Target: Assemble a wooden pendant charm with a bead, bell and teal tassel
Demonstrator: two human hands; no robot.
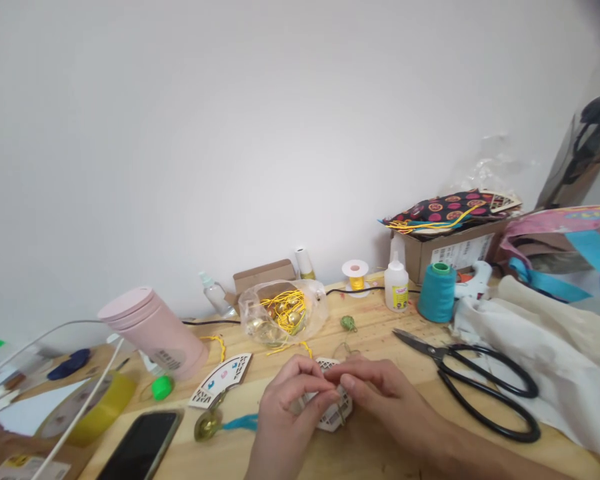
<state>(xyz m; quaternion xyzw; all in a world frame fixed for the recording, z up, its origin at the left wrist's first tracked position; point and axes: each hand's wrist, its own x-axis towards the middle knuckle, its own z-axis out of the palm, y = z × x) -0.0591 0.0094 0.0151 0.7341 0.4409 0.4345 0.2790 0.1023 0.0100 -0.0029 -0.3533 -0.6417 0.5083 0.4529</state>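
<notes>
At the lower middle of the frame, the left hand (290, 407) and the right hand (385, 400) are meeting over a white lattice-cut panel (337, 419). Both hands are nearly shut, with curled fingers pinching it from either side. The panel is sitting between them, mostly hidden; its long axis seems to run away from the wearer, though the fingers cover too much to be sure. The right hand's fingers (360, 380) are reaching across its top, while the left hand is holding its left edge, so neither hand is clearly nearer.

Just left of the hands, a fan-shaped lattice cut-out (220, 380) is lying on the wooden table (375, 313), with a gold bell (207, 425) and a teal tassel (240, 422) below it. Beyond the hands, a clear plastic bag (283, 313) is holding yellow cord and more gold bells — black-handled scissors (485, 387) are lying to the right, near a teal thread cone (437, 293).
</notes>
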